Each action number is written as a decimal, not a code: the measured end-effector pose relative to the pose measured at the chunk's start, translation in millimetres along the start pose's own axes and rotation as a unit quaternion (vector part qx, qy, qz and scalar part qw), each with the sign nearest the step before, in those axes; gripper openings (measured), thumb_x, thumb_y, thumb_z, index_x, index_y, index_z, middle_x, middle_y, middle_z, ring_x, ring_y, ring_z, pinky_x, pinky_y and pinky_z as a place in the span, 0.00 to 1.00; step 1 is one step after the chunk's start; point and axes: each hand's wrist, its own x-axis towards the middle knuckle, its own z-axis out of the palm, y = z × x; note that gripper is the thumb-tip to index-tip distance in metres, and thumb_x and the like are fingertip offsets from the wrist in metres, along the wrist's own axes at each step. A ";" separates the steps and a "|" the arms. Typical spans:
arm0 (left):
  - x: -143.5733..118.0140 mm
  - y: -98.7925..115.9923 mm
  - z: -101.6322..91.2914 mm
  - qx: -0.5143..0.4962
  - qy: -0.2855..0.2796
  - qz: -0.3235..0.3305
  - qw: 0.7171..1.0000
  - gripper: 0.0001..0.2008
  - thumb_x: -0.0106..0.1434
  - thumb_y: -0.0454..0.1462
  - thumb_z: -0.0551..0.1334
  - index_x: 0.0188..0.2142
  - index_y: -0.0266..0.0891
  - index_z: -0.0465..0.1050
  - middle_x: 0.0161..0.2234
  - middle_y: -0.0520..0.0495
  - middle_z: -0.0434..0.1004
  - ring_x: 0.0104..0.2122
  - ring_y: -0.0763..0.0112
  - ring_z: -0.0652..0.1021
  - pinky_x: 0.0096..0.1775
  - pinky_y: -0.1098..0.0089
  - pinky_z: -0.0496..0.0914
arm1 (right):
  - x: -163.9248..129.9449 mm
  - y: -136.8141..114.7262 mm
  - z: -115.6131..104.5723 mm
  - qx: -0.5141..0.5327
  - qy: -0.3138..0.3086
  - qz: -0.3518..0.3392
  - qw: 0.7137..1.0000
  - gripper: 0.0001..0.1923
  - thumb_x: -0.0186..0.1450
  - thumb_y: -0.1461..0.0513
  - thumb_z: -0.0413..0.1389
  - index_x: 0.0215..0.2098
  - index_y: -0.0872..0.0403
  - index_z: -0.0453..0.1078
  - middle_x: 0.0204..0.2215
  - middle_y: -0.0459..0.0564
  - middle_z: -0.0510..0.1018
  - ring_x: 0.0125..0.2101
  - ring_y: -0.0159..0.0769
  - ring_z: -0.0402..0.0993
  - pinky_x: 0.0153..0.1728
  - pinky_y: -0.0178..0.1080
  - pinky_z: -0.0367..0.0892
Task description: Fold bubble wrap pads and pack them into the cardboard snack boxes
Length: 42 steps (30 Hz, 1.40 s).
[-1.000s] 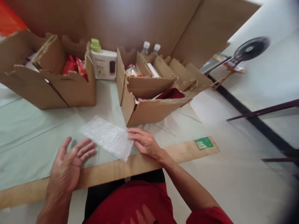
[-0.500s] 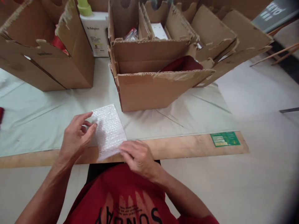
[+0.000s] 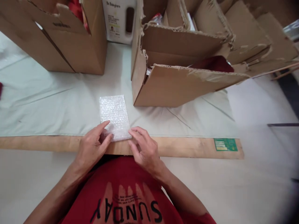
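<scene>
A folded piece of bubble wrap (image 3: 115,116) lies flat on the pale green cloth (image 3: 46,105), near the wooden table edge (image 3: 187,147), at about 12 o'clock from the person's chest. The left hand (image 3: 92,149) touches its near left corner from 7 o'clock, thumb and forefinger a little apart and pressing on the film. The right hand (image 3: 143,147) touches the near right corner from 5 o'clock, fingers together and slightly bent, tips on the edge; I cannot tell if it pinches or only rests there.

The wrap looks very light, soft and without stiffness, so I judge it bends and unfolds easily when lifted from one corner. The plastic surface is probably a bit slippery, and the bubbles can burst under hard pressure. The best place to hold seems the two near corners, with a gentle pinch.

At 1 o'clock stands an open torn cardboard box (image 3: 177,84), well apart from another carton (image 3: 70,46) at 11 o'clock; a white bottle (image 3: 119,20) is between them
</scene>
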 end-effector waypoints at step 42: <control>18.9 -26.7 -6.5 0.102 0.119 0.079 0.984 0.16 0.72 0.43 0.61 0.54 0.38 0.76 0.42 0.39 0.82 0.42 0.54 0.79 0.47 0.54 0.74 | 54.5 10.2 4.8 -0.142 -0.159 -0.122 0.969 0.14 0.73 0.61 0.58 0.56 0.52 0.75 0.57 0.57 0.80 0.58 0.50 0.72 0.55 0.51 0.65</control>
